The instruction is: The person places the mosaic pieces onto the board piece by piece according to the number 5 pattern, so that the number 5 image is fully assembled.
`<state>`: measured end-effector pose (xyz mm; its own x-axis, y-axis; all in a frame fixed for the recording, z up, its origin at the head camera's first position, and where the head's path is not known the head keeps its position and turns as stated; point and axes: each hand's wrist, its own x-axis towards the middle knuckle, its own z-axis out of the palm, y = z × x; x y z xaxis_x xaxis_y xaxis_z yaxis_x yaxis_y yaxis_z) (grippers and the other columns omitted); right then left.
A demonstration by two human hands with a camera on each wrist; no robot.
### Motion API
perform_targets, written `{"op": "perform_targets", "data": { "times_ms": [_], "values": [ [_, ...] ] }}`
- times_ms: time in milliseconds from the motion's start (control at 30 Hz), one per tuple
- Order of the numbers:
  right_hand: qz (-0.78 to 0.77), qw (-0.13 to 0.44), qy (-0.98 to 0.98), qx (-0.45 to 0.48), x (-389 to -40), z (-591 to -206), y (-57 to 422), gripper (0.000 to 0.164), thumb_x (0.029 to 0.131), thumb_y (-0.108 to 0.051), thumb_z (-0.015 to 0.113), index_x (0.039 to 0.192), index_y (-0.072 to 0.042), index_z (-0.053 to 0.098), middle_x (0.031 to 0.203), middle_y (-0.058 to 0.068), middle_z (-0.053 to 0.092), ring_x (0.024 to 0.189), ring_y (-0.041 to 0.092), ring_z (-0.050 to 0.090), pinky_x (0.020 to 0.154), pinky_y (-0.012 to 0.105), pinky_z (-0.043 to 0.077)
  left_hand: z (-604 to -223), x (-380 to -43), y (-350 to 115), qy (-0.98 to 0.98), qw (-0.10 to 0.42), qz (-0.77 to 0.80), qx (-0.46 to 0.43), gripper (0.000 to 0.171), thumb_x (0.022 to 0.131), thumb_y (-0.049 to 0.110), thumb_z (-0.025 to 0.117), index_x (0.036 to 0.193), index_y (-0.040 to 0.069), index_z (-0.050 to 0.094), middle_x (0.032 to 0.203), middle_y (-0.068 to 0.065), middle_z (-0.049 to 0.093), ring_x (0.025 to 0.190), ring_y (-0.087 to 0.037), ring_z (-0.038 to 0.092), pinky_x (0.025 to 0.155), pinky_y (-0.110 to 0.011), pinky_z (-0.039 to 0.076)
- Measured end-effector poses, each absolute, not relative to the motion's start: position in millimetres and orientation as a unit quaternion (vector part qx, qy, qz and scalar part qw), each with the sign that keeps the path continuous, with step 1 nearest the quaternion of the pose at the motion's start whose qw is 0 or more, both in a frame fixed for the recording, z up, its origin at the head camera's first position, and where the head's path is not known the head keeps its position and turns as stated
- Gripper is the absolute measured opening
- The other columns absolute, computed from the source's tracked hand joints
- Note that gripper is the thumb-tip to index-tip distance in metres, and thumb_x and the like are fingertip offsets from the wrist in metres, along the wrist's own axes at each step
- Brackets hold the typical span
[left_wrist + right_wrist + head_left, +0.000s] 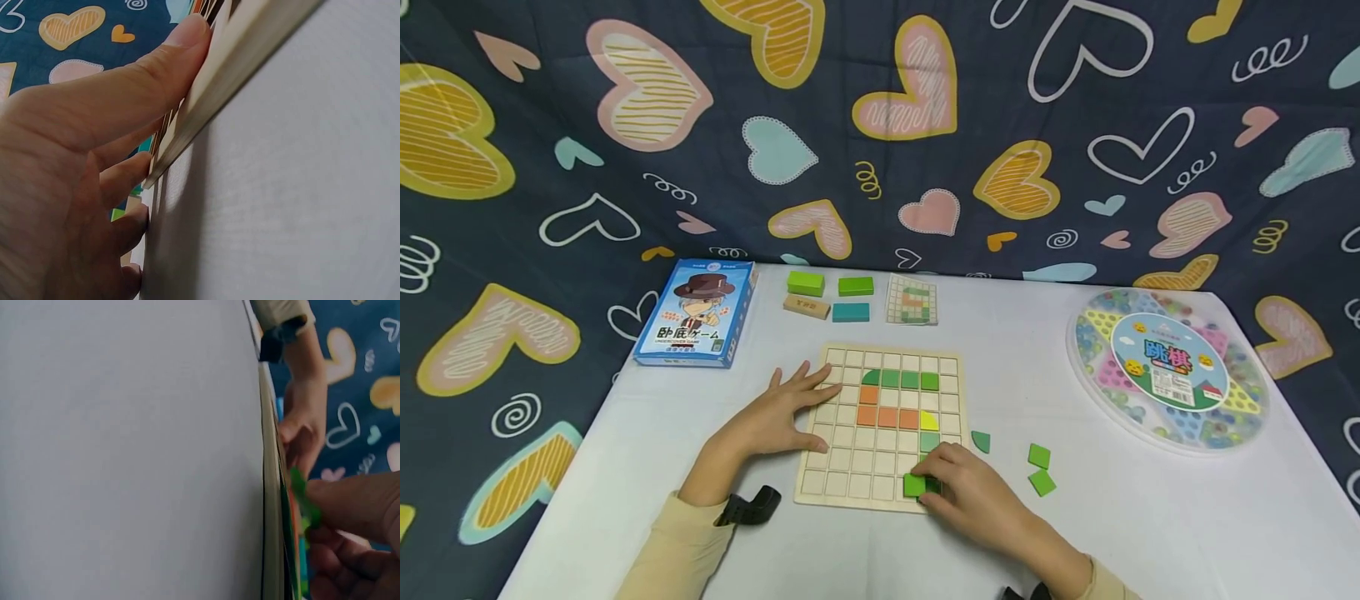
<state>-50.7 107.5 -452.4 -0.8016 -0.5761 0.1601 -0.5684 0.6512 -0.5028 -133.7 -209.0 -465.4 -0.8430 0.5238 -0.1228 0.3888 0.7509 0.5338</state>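
Note:
A wooden grid board [838,482] lies on the white table. My left hand [778,414] rests along its left edge with fingers spread, and the left wrist view shows the thumb [181,47] over the board's rim. At the lower right corner my right hand [973,492] pinches a green square tile [913,486] between thumb and fingers. The right wrist view shows this green tile [304,497] tilted at the fingertips. Dark green tiles [890,379], orange tiles [887,417] and a yellow piece [928,420] sit in the grid. My right fingers partly cover the corner cells.
Two loose green tiles [1041,469] and a dark green quarter-round piece [981,442] lie right of the board. Behind it stand several blocks [806,283] and a pattern card [912,300]. A blue game box [692,312] is back left, a round marble-game case [1168,371] right.

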Motion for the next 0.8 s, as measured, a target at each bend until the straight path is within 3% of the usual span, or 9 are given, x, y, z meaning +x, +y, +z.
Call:
{"op": "perform_targets", "data": {
  "times_ms": [233,400,500,633,800],
  "values": [
    [-0.247,0.017,0.907,-0.341,-53.0,-457.2,96.1,0.024,0.077,-0.020,0.077,0.100,-0.015,0.070,0.097,-0.010,0.060,0.091,0.004,0.054,0.080,0.023,0.050,-465.4,-134.2,-208.7,0.924,0.134,0.258,0.249,0.088,0.067,0.051,0.079,0.142,0.022,0.044,0.157,-0.004,0.024,0.146,-0.036,0.011,0.114,-0.062,-0.001],
    [-0.263,0.021,0.906,-0.330,-53.5,-452.7,103.5,0.032,0.078,-0.029,0.077,0.106,-0.017,0.069,0.104,-0.011,0.059,0.096,0.004,0.054,0.083,0.025,0.050,-464.1,-134.1,-208.6,0.924,0.138,0.260,0.246,0.088,0.066,0.050,0.079,0.143,0.022,0.044,0.157,-0.004,0.024,0.146,-0.036,0.010,0.114,-0.062,-0.001],
    [-0.284,-0.002,0.913,-0.292,-55.9,-449.3,123.4,0.035,0.077,-0.029,0.078,0.108,-0.017,0.068,0.106,-0.012,0.060,0.099,0.004,0.056,0.085,0.028,0.051,-463.5,-133.9,-208.1,0.924,0.139,0.258,0.247,0.089,0.067,0.051,0.079,0.143,0.022,0.044,0.157,-0.004,0.023,0.146,-0.036,0.010,0.113,-0.062,-0.001],
    [-0.287,-0.047,0.930,-0.224,-61.2,-449.7,165.7,0.034,0.075,-0.018,0.080,0.107,-0.013,0.069,0.104,-0.008,0.064,0.099,0.009,0.059,0.085,0.033,0.052,-462.5,-133.6,-208.0,0.924,0.139,0.257,0.246,0.088,0.067,0.050,0.079,0.143,0.022,0.044,0.157,-0.004,0.024,0.146,-0.035,0.010,0.113,-0.062,-0.001],
    [-0.260,-0.019,0.956,-0.137,-62.9,-450.4,214.8,0.032,0.077,-0.006,0.076,0.108,-0.012,0.069,0.105,-0.003,0.065,0.099,0.017,0.062,0.084,0.041,0.052,-462.4,-133.8,-208.3,0.925,0.138,0.255,0.245,0.088,0.067,0.050,0.079,0.143,0.022,0.044,0.157,-0.004,0.023,0.146,-0.035,0.010,0.114,-0.062,-0.001]
  ]
}}
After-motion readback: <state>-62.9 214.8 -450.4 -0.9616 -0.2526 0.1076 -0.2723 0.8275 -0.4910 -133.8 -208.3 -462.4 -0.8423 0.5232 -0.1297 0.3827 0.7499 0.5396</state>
